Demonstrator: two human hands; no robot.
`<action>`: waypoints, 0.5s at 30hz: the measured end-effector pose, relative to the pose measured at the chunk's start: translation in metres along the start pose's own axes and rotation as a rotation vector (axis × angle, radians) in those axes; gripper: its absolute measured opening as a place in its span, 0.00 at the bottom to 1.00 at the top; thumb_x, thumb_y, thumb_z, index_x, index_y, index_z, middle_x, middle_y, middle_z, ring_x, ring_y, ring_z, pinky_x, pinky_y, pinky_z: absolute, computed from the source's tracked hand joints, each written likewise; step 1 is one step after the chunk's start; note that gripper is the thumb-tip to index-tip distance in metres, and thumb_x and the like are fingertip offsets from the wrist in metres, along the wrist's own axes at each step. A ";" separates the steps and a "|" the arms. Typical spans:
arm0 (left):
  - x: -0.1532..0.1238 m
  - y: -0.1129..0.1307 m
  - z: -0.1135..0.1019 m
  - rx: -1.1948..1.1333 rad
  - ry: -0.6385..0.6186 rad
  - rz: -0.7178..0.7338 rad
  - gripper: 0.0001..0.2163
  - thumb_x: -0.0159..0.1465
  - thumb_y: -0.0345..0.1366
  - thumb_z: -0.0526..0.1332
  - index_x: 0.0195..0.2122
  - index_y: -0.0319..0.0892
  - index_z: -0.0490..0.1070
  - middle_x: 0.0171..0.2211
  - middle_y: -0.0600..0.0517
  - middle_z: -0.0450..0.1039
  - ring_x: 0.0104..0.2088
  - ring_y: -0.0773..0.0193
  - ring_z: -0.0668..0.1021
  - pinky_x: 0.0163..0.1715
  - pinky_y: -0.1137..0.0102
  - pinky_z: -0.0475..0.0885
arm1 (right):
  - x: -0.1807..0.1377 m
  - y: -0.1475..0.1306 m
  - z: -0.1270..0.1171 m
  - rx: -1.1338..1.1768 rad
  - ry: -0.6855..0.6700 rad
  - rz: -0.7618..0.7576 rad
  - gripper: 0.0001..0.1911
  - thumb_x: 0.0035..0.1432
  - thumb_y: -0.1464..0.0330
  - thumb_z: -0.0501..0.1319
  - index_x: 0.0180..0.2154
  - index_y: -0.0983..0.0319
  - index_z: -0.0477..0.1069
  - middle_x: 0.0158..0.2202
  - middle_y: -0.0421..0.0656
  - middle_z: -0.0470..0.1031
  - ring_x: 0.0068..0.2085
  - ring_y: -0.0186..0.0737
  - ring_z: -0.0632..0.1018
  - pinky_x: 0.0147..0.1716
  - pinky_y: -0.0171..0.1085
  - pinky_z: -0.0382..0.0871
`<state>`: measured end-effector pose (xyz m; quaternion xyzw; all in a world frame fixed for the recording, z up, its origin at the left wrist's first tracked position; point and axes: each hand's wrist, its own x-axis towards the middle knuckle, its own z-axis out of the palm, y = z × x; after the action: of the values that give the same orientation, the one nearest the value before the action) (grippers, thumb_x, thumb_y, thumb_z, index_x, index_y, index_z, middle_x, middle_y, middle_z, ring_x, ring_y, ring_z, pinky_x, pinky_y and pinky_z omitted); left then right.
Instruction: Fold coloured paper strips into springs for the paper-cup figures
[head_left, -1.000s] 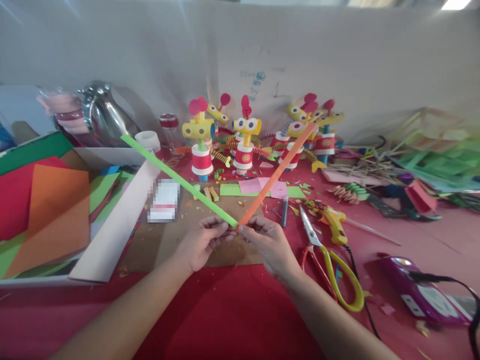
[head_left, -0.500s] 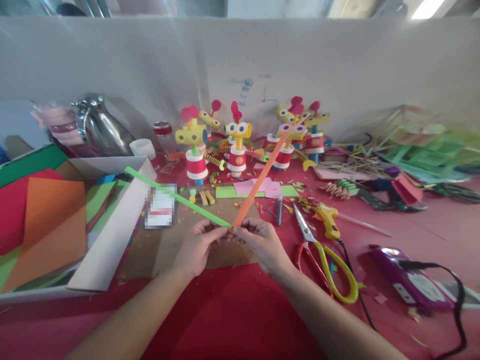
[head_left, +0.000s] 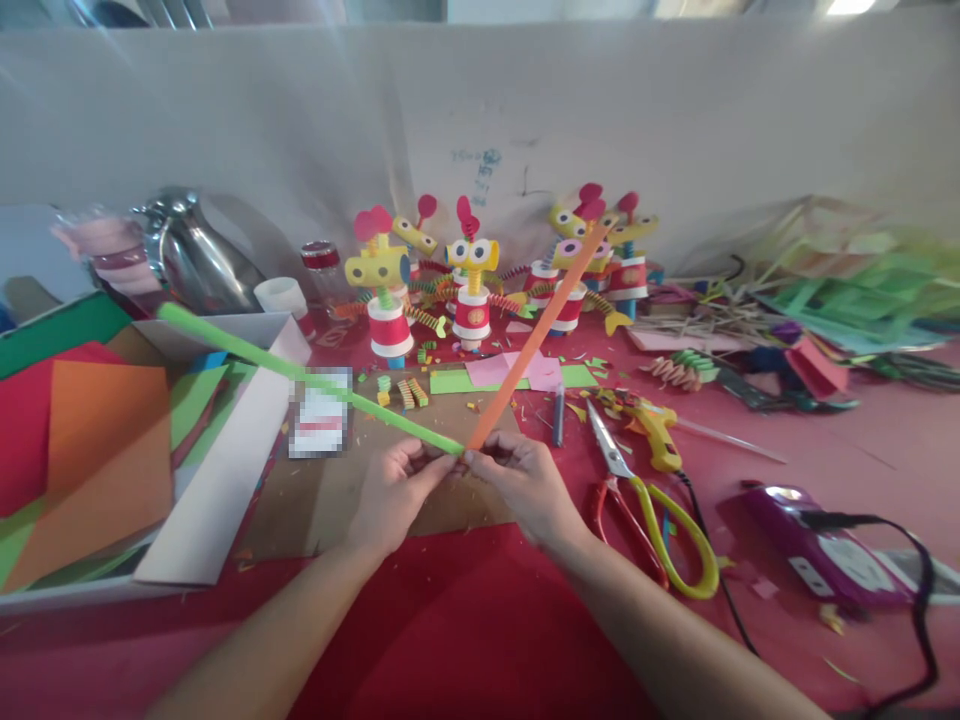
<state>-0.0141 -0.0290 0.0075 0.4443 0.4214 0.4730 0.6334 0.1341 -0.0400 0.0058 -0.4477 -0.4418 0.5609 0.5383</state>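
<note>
Above a brown cardboard sheet (head_left: 300, 515), my left hand (head_left: 401, 490) is closed in a pinch on the end of a long green paper strip (head_left: 382, 412). My right hand (head_left: 525, 480) pinches the end of an orange paper strip (head_left: 536, 340) at the same spot. Fingertips of both hands meet where the two strip ends come together, forming a wide V. The green strip reaches up to the left, the orange one up to the right. Just how the ends overlap is hidden by the fingers.
Several paper-cup figures (head_left: 472, 310) stand at the back. A box of coloured paper (head_left: 217, 480) is at left. To the right lie scissors (head_left: 615, 460), a yellow glue gun (head_left: 656, 435) and a purple device (head_left: 825, 550) with a black cord. Small folded paper springs (head_left: 412, 392) rest on the cardboard.
The far ends of both strips have swung outward, the green one left and the orange one right, so the V is wider. Both hands keep their pinch in nearly the same place.
</note>
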 end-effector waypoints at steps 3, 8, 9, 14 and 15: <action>0.004 0.000 -0.005 -0.078 -0.046 -0.045 0.09 0.52 0.36 0.69 0.32 0.38 0.78 0.29 0.48 0.79 0.30 0.62 0.80 0.37 0.67 0.75 | 0.001 -0.004 -0.003 -0.026 -0.004 0.016 0.06 0.47 0.65 0.66 0.28 0.61 0.77 0.27 0.41 0.79 0.30 0.38 0.77 0.35 0.38 0.70; 0.010 -0.003 -0.004 -0.229 0.009 -0.181 0.10 0.45 0.32 0.73 0.29 0.37 0.78 0.27 0.50 0.78 0.28 0.64 0.79 0.33 0.70 0.76 | 0.003 -0.003 -0.006 -0.094 0.002 -0.003 0.04 0.45 0.67 0.66 0.26 0.61 0.76 0.24 0.38 0.77 0.27 0.34 0.74 0.31 0.35 0.67; 0.010 -0.004 -0.004 -0.236 0.017 -0.194 0.11 0.44 0.31 0.73 0.29 0.37 0.78 0.27 0.50 0.78 0.28 0.65 0.79 0.33 0.71 0.76 | 0.004 -0.002 -0.006 -0.119 0.004 -0.011 0.04 0.46 0.67 0.65 0.26 0.61 0.76 0.24 0.38 0.76 0.26 0.34 0.74 0.30 0.35 0.66; 0.009 -0.006 -0.002 -0.206 0.043 -0.227 0.13 0.40 0.31 0.75 0.24 0.38 0.73 0.23 0.55 0.74 0.25 0.71 0.77 0.28 0.77 0.74 | 0.007 0.007 -0.006 -0.263 0.000 -0.081 0.05 0.47 0.68 0.62 0.23 0.62 0.75 0.21 0.37 0.74 0.24 0.34 0.71 0.26 0.34 0.63; 0.009 -0.007 -0.002 -0.196 0.037 -0.223 0.13 0.40 0.31 0.75 0.24 0.38 0.73 0.23 0.55 0.73 0.24 0.72 0.76 0.28 0.78 0.73 | 0.008 0.008 -0.006 -0.283 -0.001 -0.087 0.06 0.47 0.68 0.62 0.22 0.62 0.74 0.20 0.36 0.73 0.24 0.34 0.71 0.25 0.34 0.62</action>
<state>-0.0124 -0.0211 -0.0007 0.3220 0.4317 0.4465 0.7146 0.1379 -0.0325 -0.0036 -0.4995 -0.5356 0.4693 0.4933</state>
